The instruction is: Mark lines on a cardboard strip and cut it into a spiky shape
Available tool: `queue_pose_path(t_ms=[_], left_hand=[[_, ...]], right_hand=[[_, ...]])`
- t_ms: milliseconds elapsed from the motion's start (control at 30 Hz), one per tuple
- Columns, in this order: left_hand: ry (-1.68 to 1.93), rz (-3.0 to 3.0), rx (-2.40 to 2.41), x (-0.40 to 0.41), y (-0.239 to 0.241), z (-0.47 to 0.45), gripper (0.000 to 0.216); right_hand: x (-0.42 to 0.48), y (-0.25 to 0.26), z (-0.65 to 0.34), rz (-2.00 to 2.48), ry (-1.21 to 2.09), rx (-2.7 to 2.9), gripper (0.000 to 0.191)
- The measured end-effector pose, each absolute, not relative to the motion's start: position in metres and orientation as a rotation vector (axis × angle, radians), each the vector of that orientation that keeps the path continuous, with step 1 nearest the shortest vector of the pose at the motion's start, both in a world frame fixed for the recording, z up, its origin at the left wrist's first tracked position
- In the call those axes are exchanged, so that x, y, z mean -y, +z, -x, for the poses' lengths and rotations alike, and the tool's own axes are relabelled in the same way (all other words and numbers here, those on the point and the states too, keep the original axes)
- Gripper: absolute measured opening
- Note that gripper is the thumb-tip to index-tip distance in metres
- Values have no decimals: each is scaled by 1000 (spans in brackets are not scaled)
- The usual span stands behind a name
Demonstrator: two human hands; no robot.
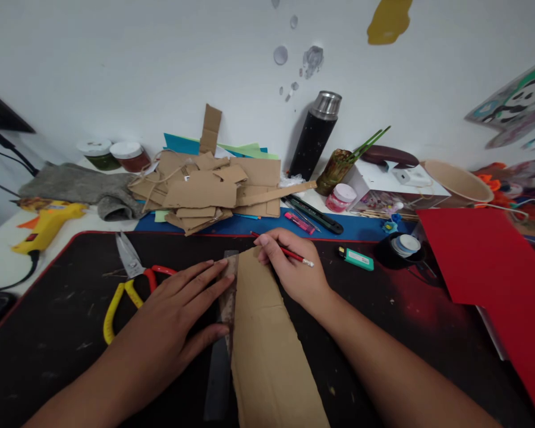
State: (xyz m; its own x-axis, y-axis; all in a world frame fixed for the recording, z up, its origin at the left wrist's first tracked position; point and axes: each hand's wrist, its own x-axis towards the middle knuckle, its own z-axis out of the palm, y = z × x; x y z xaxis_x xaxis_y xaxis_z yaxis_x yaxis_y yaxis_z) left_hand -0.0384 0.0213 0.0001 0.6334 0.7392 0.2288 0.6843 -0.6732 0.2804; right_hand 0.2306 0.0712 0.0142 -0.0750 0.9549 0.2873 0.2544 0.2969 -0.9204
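Note:
A long piece of cardboard (271, 339) lies lengthwise on the dark mat in front of me. Along its left edge runs a metal ruler (218, 380). My left hand (178, 309) lies on the ruler, fingers stretched and pressing it down. In my right hand (292, 264) is a red pencil (296, 257), pinched between thumb and fingers near the cardboard's far end. Its eraser end points right; whether the tip touches the cardboard, I cannot tell. Left of my left hand are pliers or snips (131, 273) with red and yellow handles.
Behind the mat (361, 368) sits a pile of cardboard scraps (200, 193). A yellow glue gun (49, 226) is at the left. Further right are a black flask (314, 137), a utility knife (314, 215), a green lighter (356, 258), a black cup (387, 257) and red sheets (477, 255).

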Motion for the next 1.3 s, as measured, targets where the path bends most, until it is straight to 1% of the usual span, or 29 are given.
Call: queue_pose_path(t_ms=[367, 600, 833, 1300], left_hand=[[471, -2661, -1196, -23, -3, 35, 59], [478, -2633, -1187, -26, -4, 33, 54], [462, -2627, -1208, -27, -6, 31, 53], [525, -2627, -1206, -26, -16, 33, 56]], right_hand=[[-67, 13, -230, 1140, 850, 1536, 35], [-52, 24, -222, 1125, 816, 1501, 38], [-35, 22, -210, 1136, 991, 1330, 54], [-31, 11, -213, 1208, 986, 1399, 51]])
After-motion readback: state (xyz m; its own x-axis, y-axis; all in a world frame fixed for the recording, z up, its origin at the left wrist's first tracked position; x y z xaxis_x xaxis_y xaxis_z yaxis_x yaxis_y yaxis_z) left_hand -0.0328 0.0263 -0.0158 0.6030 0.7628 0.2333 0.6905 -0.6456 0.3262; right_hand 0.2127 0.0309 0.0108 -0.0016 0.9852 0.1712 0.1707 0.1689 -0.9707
